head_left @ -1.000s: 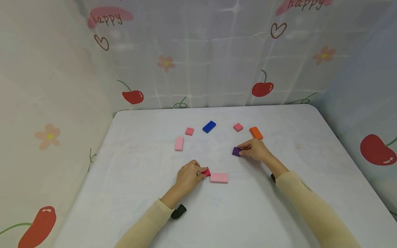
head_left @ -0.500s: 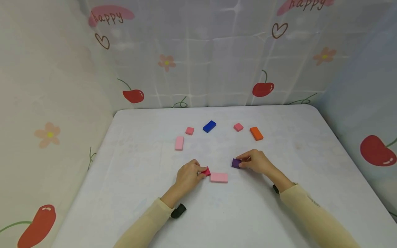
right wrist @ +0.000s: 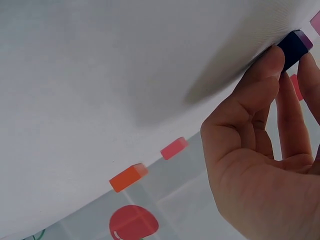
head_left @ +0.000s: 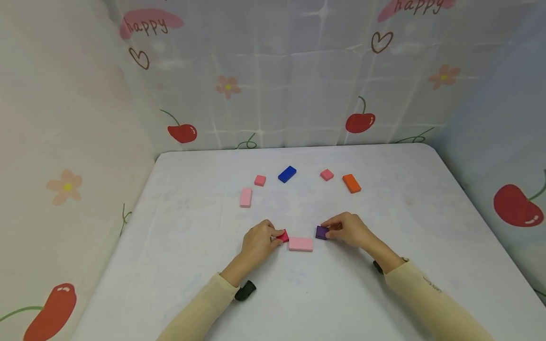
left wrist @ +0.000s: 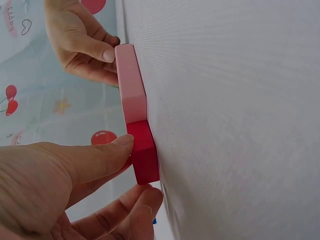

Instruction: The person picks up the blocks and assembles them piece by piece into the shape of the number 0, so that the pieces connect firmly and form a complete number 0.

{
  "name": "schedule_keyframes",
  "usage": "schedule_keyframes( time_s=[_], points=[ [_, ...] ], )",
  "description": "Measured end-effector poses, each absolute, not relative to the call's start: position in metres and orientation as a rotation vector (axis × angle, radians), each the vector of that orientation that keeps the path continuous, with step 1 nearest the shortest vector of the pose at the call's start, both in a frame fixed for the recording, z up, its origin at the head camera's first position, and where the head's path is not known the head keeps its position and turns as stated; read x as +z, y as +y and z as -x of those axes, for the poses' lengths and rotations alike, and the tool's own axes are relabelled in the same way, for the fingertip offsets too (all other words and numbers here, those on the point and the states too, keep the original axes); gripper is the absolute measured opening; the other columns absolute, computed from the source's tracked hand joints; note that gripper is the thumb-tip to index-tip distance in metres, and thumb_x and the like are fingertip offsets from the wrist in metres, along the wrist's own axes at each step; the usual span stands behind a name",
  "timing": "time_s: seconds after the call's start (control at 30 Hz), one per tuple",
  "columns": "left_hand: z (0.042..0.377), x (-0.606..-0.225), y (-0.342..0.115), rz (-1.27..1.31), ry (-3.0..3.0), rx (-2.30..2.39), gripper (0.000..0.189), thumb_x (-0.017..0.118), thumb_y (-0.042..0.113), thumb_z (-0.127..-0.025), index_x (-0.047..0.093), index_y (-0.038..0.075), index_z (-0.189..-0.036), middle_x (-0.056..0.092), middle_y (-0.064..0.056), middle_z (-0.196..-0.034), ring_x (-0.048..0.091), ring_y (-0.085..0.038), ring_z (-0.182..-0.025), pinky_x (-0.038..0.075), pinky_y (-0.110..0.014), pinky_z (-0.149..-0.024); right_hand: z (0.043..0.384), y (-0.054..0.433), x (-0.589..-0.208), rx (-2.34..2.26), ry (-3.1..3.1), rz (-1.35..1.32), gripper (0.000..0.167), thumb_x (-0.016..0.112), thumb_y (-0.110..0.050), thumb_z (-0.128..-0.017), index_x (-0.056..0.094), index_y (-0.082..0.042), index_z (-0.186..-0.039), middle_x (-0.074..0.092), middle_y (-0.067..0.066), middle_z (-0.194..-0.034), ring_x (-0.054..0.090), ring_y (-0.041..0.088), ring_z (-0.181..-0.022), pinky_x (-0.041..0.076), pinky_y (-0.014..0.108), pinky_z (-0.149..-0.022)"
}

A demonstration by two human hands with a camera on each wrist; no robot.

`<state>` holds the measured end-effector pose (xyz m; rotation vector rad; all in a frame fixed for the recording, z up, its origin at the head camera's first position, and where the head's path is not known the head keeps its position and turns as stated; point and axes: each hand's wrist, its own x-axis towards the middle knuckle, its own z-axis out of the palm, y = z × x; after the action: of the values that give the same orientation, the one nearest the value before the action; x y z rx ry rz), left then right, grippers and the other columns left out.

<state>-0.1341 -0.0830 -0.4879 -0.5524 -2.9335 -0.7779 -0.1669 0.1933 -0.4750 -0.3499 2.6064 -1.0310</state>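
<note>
My left hand (head_left: 258,244) pinches a small red block (left wrist: 144,157) between thumb and fingers on the white table. Against one end of the red block lies a longer light pink block (head_left: 300,244), flat on the tabletop. Just beyond the pink block's right end, my right hand (head_left: 350,230) pinches a dark purple block (head_left: 322,232) by its right side. A small gap separates the purple block from the pink one in the head view. The fingers partly cover both held blocks.
Farther back on the white table (head_left: 192,284) lie another light pink block (head_left: 245,197), a small coral block (head_left: 259,180), a blue block (head_left: 287,174), a second coral block (head_left: 326,174) and an orange block (head_left: 351,183). A patterned curtain (head_left: 290,94) hangs behind the table.
My right hand has drawn the purple block toward the front, from near the orange block to beside the light pink block's right end. The left hand has stayed on the red block.
</note>
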Motion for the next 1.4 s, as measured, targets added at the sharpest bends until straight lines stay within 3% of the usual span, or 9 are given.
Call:
schedule_keyframes(
  time_s=[0.37, 1.4],
  points=[
    [0.134, -0.487, -0.082, 0.543, -2.939, -0.784, 0.028, 0.082, 0.017, -0.079, 0.077, 0.014, -0.106, 0.063, -0.003, -0.087, 0.051, -0.011, -0.065, 0.037, -0.018, -0.054, 0.160, 0.189, -0.474, -1.016, 2.618, 0.385, 0.025, 0.075, -0.010, -0.084, 0.075, -0.006, -0.108, 0.066, 0.000, -0.083, 0.053, 0.012, -0.074, 0.043, 0.024, -0.063],
    [0.134, -0.487, -0.082, 0.532, -2.949, -0.781, 0.029, 0.082, 0.017, -0.078, 0.077, 0.014, -0.107, 0.063, -0.002, -0.087, 0.049, -0.010, -0.064, 0.035, -0.018, -0.054, 0.155, 0.182, -0.475, -0.988, 2.598, 0.326, 0.020, 0.076, -0.011, -0.083, 0.073, -0.004, -0.102, 0.064, 0.001, -0.082, 0.053, 0.014, -0.073, 0.043, 0.026, -0.064]
  ],
)
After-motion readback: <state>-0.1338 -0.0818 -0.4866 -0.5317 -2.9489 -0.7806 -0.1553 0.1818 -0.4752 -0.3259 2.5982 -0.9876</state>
